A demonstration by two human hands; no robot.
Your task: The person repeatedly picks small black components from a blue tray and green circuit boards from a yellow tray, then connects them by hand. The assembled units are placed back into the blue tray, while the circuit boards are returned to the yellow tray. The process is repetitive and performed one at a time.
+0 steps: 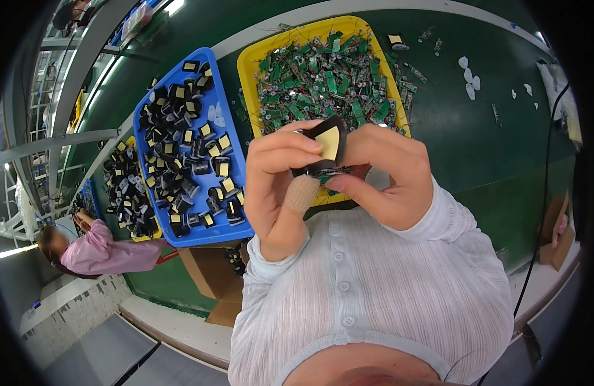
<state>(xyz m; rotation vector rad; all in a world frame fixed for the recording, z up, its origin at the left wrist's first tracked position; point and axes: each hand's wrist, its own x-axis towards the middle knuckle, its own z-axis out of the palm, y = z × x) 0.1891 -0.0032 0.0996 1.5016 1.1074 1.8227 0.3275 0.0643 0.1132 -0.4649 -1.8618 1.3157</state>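
Observation:
In front of my chest, my left hand is closed around a black plastic housing with a curved flange and a pale yellow pad. A beige wrap covers the left thumb. My right hand meets the housing from the other side, its thumb and fingers pinched at the lower edge. A thin dark piece shows at those fingertips, mostly hidden, and I cannot make out what it is. Just beyond both hands lies a yellow tray heaped with small green circuit boards and thin wires.
To the left, a blue tray holds many similar black housings. Another yellow tray stands past it, near a person in pink. White pieces and loose boards lie on the green tabletop. A cardboard box sits below left.

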